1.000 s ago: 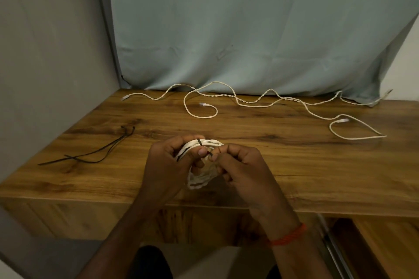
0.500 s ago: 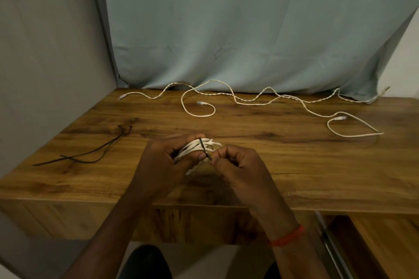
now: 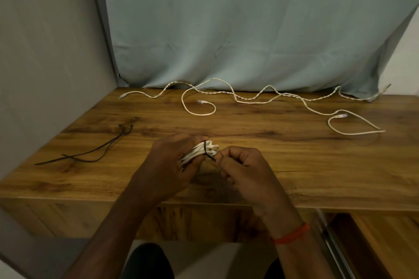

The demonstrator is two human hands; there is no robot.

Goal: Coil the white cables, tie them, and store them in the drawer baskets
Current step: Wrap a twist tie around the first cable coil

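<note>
So the bundle of coiled white cable (image 3: 199,150) is just above the front part of the brown wood-grain table (image 3: 317,165), held between both hands. Its long axis runs on a slant, from low-left inside the palm up to the right. The looped end sticks out past the fingers and points toward the far right of the table.

The left hand (image 3: 167,165) has its grip wrapped snug round the near half of the bundle. A thin black zip tie (image 3: 205,146) crosses the strands nearly upright, right where they leave the fingers. The right hand (image 3: 242,167) sits just beside it, with a narrow grip: thumb and forefinger pinch the tie's tail, and the other fingers are curled under. I can't tell whether the tie is pulled fully tight, it's too small here.

Along the back edge, under the pale blue-grey curtain (image 3: 249,29), long loose white cables (image 3: 249,99) snake from left to right across the table, with a loop at each end. A few spare black ties (image 3: 90,154) lie well off to the left. There's an orange thread band (image 3: 292,234) on the right wrist.
</note>
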